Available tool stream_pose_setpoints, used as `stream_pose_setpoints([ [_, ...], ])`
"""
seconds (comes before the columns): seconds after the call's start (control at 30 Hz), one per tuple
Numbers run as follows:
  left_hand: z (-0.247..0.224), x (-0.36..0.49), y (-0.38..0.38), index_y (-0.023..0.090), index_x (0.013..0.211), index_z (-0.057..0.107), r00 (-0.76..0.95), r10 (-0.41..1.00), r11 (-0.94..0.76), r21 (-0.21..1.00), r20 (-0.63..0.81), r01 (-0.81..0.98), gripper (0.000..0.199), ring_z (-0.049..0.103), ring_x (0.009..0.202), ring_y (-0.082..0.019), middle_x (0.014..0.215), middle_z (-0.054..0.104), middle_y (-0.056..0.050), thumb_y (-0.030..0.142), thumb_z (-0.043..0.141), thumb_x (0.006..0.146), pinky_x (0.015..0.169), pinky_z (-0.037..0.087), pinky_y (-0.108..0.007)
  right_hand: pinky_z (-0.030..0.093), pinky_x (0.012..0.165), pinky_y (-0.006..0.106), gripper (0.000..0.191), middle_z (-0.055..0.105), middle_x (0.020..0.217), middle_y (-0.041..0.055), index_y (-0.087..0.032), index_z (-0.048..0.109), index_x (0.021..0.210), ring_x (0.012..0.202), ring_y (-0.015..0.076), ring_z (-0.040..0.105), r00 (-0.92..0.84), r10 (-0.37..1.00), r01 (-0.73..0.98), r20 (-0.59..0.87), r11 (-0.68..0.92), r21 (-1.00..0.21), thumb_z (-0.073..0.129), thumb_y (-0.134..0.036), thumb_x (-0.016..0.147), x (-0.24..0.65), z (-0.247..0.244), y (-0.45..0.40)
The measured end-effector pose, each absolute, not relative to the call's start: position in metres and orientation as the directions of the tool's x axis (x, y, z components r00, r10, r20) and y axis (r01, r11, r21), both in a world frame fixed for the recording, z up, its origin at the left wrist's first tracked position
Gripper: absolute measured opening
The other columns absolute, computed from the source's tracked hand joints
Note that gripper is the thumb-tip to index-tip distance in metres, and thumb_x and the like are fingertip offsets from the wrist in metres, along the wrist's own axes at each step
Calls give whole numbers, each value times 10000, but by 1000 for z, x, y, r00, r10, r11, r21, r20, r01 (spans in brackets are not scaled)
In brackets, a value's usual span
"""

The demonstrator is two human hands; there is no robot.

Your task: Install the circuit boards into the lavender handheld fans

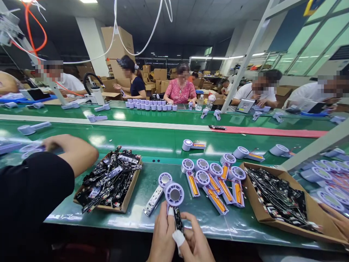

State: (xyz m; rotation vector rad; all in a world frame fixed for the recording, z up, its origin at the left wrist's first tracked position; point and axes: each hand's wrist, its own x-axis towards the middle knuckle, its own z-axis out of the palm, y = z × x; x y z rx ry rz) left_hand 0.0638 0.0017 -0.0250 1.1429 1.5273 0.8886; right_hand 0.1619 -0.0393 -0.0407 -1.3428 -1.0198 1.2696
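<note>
The left hand (162, 238) and right hand (195, 242) hold a lilac fan (174, 194) upright at the near edge of the tabletop (131, 222). The grip is clamped on its handle from both sides. A black circuit board (177, 218) sits in the open handle, between the hands, and white tape (178, 238) wraps a right-hand finger.

Just left of the fan lies a second fan (155, 193), its handle closed by a pale cover. Farther left, a cardboard tray (109, 208) holds a heap of black boards. To the right stands a cluster of fans with orange strips (209, 180), and beyond them a larger tray (261, 214) of boards. Well left of the fan, a co-worker's black sleeve (32, 189) reaches past the tray, hand (68, 145) raised above the tabletop.
</note>
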Motion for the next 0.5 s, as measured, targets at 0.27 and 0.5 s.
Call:
stream_pose_setpoints([
  [0.27,-11,60,10,198,1384,444,179,926,337,942,-332,5,513,298,1425,-241,1523,398,-73,429,399,928,1170,225,-385,503,962,313,469,626,1299,92,-188,556,1340,1160,244,617,279,949,377,147,32,-926,377,-414,970,169,-57,-41],
  [0.5,-36,66,2,198,1500,244,87,934,342,937,-347,72,685,134,1478,-251,1596,236,-74,505,437,919,1199,119,-448,614,635,309,599,682,1202,114,-221,283,1511,893,276,733,134,912,768,388,152,-622,334,-161,917,159,-70,-39],
])
